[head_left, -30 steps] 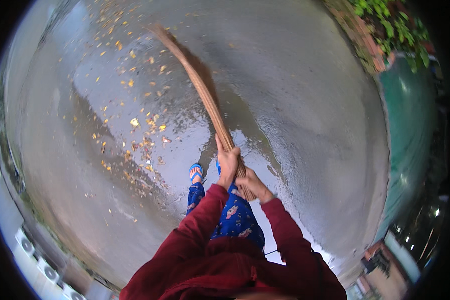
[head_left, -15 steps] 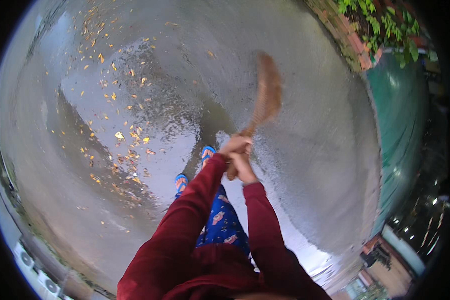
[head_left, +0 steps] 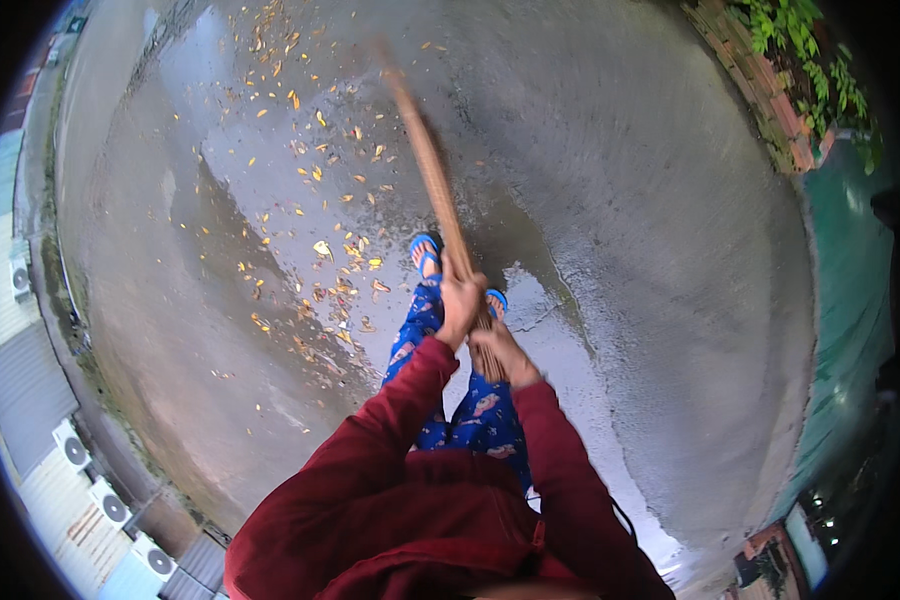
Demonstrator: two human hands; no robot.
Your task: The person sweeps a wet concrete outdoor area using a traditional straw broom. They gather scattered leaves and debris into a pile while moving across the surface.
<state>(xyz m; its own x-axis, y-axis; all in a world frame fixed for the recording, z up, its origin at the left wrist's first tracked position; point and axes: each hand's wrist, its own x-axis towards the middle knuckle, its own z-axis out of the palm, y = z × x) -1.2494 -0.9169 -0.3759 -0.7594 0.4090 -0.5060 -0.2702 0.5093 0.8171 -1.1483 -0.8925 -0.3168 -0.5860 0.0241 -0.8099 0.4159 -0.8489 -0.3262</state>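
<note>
Both my hands grip a long brown twig broom, its bundled bristles (head_left: 425,150) reaching forward and a little left over the wet ground. My left hand (head_left: 462,303) is closed round the bundle, higher up. Below it, my right hand (head_left: 502,350) wraps the butt end, where loose stick ends show. The broom's far tip is smeared by motion, and I cannot tell whether it touches the ground. Fallen yellow leaves (head_left: 323,248) lie scattered left of the broom.
Wet grey concrete (head_left: 690,240) spreads around my feet in blue flip-flops (head_left: 425,243). A brick edging (head_left: 760,85) with green plants (head_left: 800,40) runs at the far right, beside a green sheet (head_left: 845,270). Roofs with air-conditioner units (head_left: 110,503) line the left rim.
The broom has swung from the right of my body over to the left, both hands staying on it. My left foot has come forward of the right. The view has shifted.
</note>
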